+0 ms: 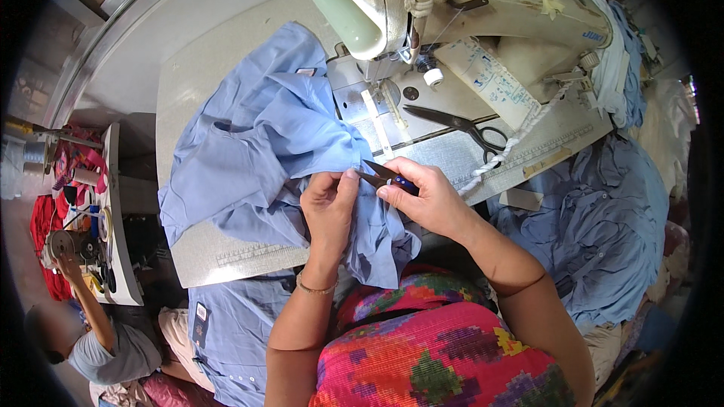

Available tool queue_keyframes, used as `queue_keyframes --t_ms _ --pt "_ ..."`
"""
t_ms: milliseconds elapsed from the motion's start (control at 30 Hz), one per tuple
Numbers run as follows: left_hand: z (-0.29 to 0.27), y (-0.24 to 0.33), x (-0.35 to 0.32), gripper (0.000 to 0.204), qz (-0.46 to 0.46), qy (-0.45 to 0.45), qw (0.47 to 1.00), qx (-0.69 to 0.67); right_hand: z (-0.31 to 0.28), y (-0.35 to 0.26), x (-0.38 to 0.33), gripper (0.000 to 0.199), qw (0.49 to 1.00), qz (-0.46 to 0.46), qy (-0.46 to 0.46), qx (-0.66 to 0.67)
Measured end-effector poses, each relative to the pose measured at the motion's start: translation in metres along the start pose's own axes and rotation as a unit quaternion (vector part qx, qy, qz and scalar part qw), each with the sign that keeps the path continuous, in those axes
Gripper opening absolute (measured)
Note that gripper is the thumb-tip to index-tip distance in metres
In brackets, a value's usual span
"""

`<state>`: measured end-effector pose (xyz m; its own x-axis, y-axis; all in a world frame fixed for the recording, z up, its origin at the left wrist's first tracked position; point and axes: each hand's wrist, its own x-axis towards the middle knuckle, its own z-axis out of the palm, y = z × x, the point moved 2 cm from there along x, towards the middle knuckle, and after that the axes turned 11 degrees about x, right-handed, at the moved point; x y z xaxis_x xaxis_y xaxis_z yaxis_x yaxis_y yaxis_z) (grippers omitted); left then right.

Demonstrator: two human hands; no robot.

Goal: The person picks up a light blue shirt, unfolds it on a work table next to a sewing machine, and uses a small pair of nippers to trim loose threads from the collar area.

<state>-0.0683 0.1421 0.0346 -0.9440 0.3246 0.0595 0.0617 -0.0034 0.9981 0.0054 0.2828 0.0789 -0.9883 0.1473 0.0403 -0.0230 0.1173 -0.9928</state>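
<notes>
A light blue garment [256,143] lies crumpled across the sewing machine table, and its near part hangs over the front edge. My left hand [329,200] pinches a fold of it between thumb and fingers. In my right hand [426,194] are small thread snips [392,177] with dark blades and a blue grip. Their blades point left, at the cloth beside my left thumb. Whether the blades touch a thread is too small to tell. The sewing machine [392,7] stands just beyond, its needle area past the garment's right edge.
Large black scissors [460,126] rest on the machine bed, right of the needle. A twisted white cord [520,136] crosses the table's right side. Blue garments are heaped [596,218] at the right; another blue shirt [245,332] lies below the table's left edge. Another person [113,347] works at far left.
</notes>
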Motion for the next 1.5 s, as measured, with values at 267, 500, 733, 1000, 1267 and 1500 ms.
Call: queue_keyframes --t_ms 267,500,733,1000,1267,1500 --pt "0.002 0.000 0.000 0.008 -0.009 -0.001 1.000 -0.022 0.001 0.002 0.000 0.021 1.000 0.018 0.011 0.003" --pt "0.000 -0.004 0.000 0.007 -0.004 0.000 1.000 -0.005 0.006 0.009 -0.001 0.023 0.999 0.021 0.031 0.038" --pt "0.003 0.004 0.000 0.005 -0.006 0.012 1.000 -0.015 0.013 0.019 -0.002 0.022 0.995 0.058 0.048 0.059" --pt "0.001 0.007 -0.003 0.005 0.034 0.026 0.997 0.058 0.013 0.019 0.001 0.017 0.950 0.160 -0.008 0.269" --pt "0.003 0.011 -0.001 0.006 0.059 0.031 0.996 0.065 0.014 0.023 0.001 0.017 0.990 0.064 0.025 0.120" --pt "-0.001 0.001 -0.001 0.008 0.006 0.003 1.000 0.017 0.024 0.014 -0.004 0.021 0.962 -0.167 0.137 -0.166"
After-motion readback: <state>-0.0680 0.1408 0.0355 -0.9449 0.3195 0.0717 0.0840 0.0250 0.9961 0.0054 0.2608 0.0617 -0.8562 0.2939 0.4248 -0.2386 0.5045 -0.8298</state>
